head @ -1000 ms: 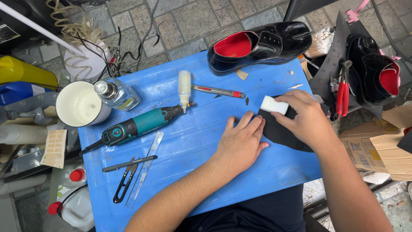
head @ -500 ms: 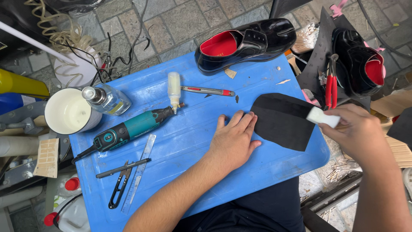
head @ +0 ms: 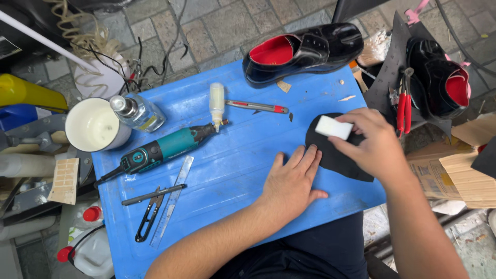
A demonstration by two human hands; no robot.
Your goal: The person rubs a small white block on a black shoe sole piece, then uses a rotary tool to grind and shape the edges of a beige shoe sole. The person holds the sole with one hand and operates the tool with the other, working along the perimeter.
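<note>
The right hand (head: pixel 369 142) covers much of the black sole piece (head: pixel 330 157), so its right edge and full outline cannot be made out; the left hand's fingertips (head: pixel 302 155) hide a bit of its left rim. The white block (head: pixel 334 127) is partly wrapped by fingers, its far end unseen. Both forearms run out of the bottom edge. The second black shoe (head: pixel 439 82) is half hidden behind a dark sheet (head: pixel 390 62) and red-handled pliers (head: pixel 403 106). The near-left corner of the blue worktop (head: pixel 232 170) is cut off below. The yellow container (head: pixel 26 93) and the white jug (head: pixel 93 253) are cropped by the edges.
</note>
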